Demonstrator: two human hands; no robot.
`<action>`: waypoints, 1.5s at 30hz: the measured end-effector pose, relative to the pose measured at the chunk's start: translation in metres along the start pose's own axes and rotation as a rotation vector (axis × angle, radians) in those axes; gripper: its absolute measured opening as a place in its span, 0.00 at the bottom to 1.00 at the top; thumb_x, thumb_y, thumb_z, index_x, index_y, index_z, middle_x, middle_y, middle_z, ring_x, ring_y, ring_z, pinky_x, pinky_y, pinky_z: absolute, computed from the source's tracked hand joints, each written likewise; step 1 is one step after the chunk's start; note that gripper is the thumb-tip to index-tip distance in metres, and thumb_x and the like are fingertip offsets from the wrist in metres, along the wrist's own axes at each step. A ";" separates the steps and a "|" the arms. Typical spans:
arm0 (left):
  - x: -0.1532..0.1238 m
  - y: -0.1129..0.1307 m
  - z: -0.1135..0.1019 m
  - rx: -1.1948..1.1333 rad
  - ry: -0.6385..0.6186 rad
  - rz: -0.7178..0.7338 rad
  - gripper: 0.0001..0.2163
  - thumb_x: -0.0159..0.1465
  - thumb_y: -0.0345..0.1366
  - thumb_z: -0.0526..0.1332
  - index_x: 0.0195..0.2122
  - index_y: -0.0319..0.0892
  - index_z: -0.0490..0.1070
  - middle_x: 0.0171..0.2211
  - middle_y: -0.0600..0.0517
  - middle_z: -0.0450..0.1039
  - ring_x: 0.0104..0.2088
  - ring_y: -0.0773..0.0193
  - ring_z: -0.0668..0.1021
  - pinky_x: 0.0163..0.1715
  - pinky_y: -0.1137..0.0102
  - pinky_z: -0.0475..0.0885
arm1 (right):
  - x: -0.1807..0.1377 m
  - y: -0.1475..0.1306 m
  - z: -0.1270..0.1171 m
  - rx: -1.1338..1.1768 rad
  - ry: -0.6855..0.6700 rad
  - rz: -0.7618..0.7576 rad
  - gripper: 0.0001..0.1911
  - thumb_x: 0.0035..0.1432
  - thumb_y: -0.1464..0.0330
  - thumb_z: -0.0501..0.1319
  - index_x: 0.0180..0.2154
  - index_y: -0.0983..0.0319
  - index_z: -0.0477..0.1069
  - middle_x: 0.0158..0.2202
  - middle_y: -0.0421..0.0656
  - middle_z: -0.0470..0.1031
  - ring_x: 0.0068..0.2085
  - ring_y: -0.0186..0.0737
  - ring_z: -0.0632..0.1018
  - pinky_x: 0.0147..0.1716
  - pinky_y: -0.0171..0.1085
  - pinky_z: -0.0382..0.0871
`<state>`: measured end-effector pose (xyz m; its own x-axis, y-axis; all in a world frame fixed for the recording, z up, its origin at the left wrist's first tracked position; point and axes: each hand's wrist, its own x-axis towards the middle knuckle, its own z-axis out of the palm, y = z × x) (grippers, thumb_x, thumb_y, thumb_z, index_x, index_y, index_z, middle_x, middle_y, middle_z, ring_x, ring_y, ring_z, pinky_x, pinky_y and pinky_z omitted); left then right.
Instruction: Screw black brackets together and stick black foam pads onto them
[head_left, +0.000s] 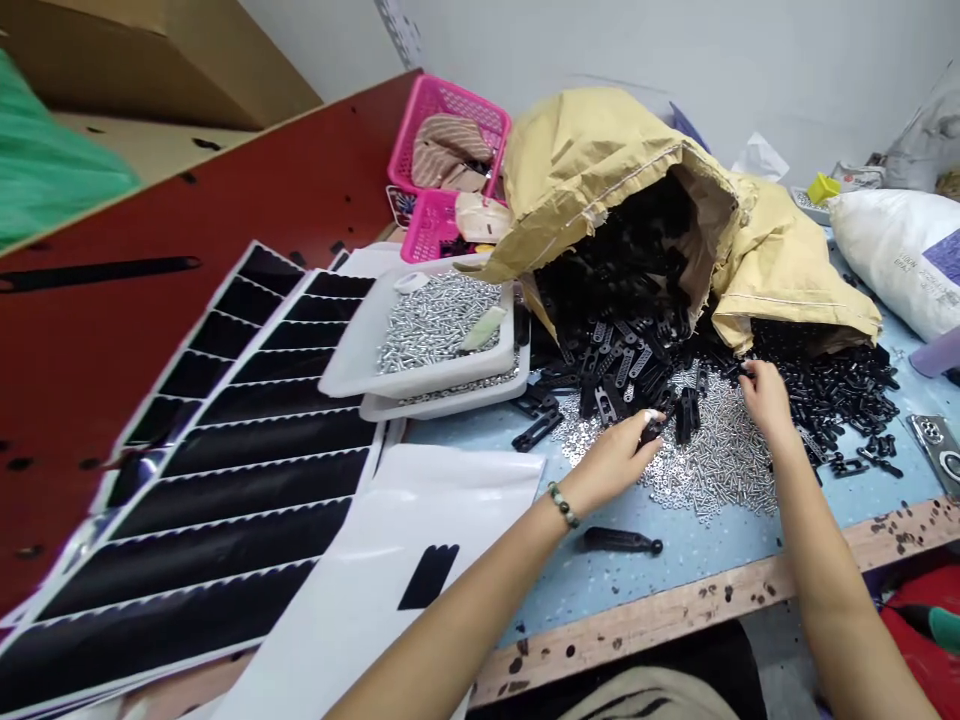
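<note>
Left hand: the left hand point(616, 458) comes in from 7 o'clock, its fingers pinched together on a small black part point(654, 427). A bead bracelet point(563, 505) sits on the wrist.
Right hand: the right hand point(766, 400) comes in from 5 o'clock, palm down, with its fingertips on the black parts heap point(847, 390). It may be gripping a piece, but the fingers hide this and I cannot tell.
Hands to each other: apart, with loose hardware between them.
Held part: it is at the near edge of the heaps, just at 1 o'clock of the left palm.
Screw pile: the silver screws point(712, 465) lie loose on the blue table point(675, 570), under and between both hands.
Sack: a tan paper sack point(600, 160) lies on its side at 12 o'clock of the hands. Black pieces spill from its open mouth and spread towards 3 o'clock.
Trays: two stacked white trays point(352, 355) stand at 10 o'clock of the left hand, and the upper one is filled with silver hardware.
Rod: a black rod point(621, 541) lies at 6 o'clock of the left hand, apart from it.
Sheets: black-and-white sheets point(247, 480) are fanned out at 9 o'clock.
Baskets: pink baskets point(442, 110) stand behind the trays at 11 o'clock.
</note>
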<state>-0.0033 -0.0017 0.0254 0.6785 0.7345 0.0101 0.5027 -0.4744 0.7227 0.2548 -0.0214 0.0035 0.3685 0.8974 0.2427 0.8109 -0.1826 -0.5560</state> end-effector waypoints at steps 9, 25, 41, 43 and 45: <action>-0.015 -0.003 0.017 -0.450 0.041 -0.175 0.14 0.65 0.42 0.51 0.48 0.42 0.64 0.29 0.53 0.68 0.31 0.63 0.73 0.33 0.68 0.69 | 0.007 0.016 -0.003 0.010 -0.001 -0.018 0.14 0.62 0.67 0.49 0.41 0.65 0.71 0.42 0.52 0.72 0.45 0.45 0.71 0.49 0.43 0.62; -0.040 0.003 0.014 0.087 0.111 0.087 0.09 0.67 0.41 0.51 0.35 0.42 0.64 0.32 0.50 0.70 0.33 0.60 0.74 0.34 0.67 0.67 | -0.094 -0.091 0.025 0.266 -0.272 -0.266 0.13 0.65 0.63 0.44 0.48 0.61 0.57 0.35 0.47 0.74 0.31 0.44 0.77 0.30 0.38 0.66; -0.057 -0.031 0.002 -0.070 0.027 -0.017 0.06 0.66 0.38 0.52 0.36 0.42 0.65 0.35 0.51 0.68 0.37 0.60 0.72 0.39 0.65 0.68 | -0.152 -0.059 0.052 -0.135 -0.281 -0.434 0.07 0.62 0.64 0.57 0.33 0.59 0.69 0.33 0.45 0.71 0.38 0.45 0.69 0.40 0.44 0.62; -0.057 -0.031 0.007 -0.044 -0.003 0.050 0.07 0.66 0.38 0.53 0.37 0.42 0.67 0.36 0.50 0.68 0.40 0.60 0.71 0.41 0.65 0.68 | -0.152 -0.056 0.048 -0.062 -0.241 -0.393 0.10 0.61 0.60 0.58 0.37 0.60 0.69 0.35 0.45 0.71 0.38 0.45 0.70 0.40 0.44 0.63; -0.056 -0.032 0.014 0.011 -0.055 0.115 0.06 0.66 0.36 0.54 0.39 0.43 0.69 0.38 0.50 0.69 0.42 0.59 0.71 0.44 0.64 0.67 | -0.153 -0.051 0.042 0.030 -0.182 -0.334 0.13 0.61 0.60 0.58 0.43 0.61 0.68 0.37 0.47 0.71 0.40 0.45 0.71 0.41 0.44 0.64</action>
<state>-0.0499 -0.0346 -0.0077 0.7601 0.6475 0.0541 0.4258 -0.5593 0.7113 0.1377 -0.1323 -0.0385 -0.0032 0.9627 0.2707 0.8582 0.1417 -0.4934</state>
